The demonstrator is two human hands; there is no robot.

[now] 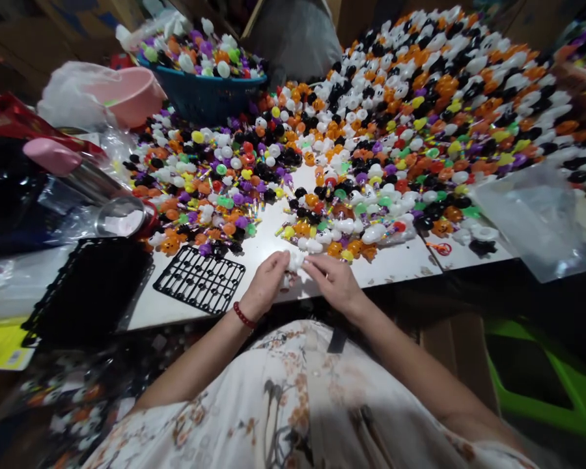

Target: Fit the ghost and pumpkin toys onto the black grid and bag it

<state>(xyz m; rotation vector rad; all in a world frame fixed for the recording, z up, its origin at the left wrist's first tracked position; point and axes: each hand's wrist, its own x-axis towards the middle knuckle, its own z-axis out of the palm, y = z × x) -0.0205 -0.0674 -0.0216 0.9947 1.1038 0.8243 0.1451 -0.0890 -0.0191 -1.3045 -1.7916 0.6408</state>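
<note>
Both hands meet at the front edge of the white table [395,266]. Between their fingertips is a small white plastic piece [296,260]. My left hand [266,281], with a red bead bracelet [244,316] at the wrist, pinches it from the left. My right hand [336,280] grips its right side with thumb and fingers. The fine shape of the piece is too small to make out. A black grid tray [200,280] lies flat to the left of my left hand. Just beyond the hands spreads a heap of small white, orange, black, purple and green pieces [351,228].
A blue basin [200,94] full of colourful pieces stands at the back left, beside a pink bowl [131,98]. Stacked black trays [90,286] and a steel cup [121,218] are at left. A clear bag [537,215] lies right; a green stool [557,391] stands below.
</note>
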